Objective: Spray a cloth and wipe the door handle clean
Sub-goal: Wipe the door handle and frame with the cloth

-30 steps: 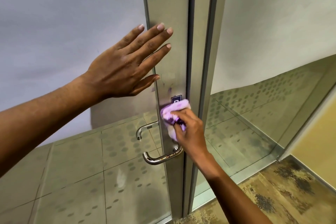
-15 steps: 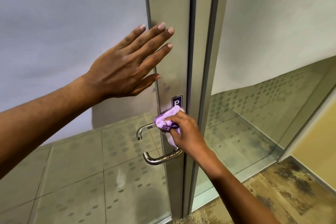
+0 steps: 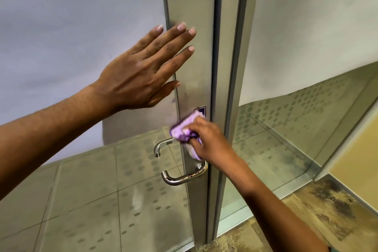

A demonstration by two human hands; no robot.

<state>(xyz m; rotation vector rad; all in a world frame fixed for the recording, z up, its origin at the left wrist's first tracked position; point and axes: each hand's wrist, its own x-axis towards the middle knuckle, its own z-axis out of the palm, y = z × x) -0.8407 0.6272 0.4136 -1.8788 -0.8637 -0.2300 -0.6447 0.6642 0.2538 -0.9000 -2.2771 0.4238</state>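
Observation:
A glass door with a grey metal stile [image 3: 190, 6] fills the view. My left hand [image 3: 143, 73] lies flat, fingers spread, across the glass and the stile's edge. Below it, my right hand [image 3: 210, 141] grips a bunched purple cloth [image 3: 185, 129] and presses it on the stile just above the chrome lever handle [image 3: 182, 177]. The cloth covers the lower part of a small dark sign [image 3: 201, 109]. A second lever [image 3: 161, 146] shows through the glass on the door's far side.
The door's upper glass is frosted [image 3: 71, 26], and dotted tiles show through below. A fixed glass panel [image 3: 296, 129] stands right of the frame. Patterned brown carpet [image 3: 306, 221] covers the floor near me.
My right hand slid the cloth left and down from the sign to the stile's left edge, then a little back up and right. My left hand has not moved.

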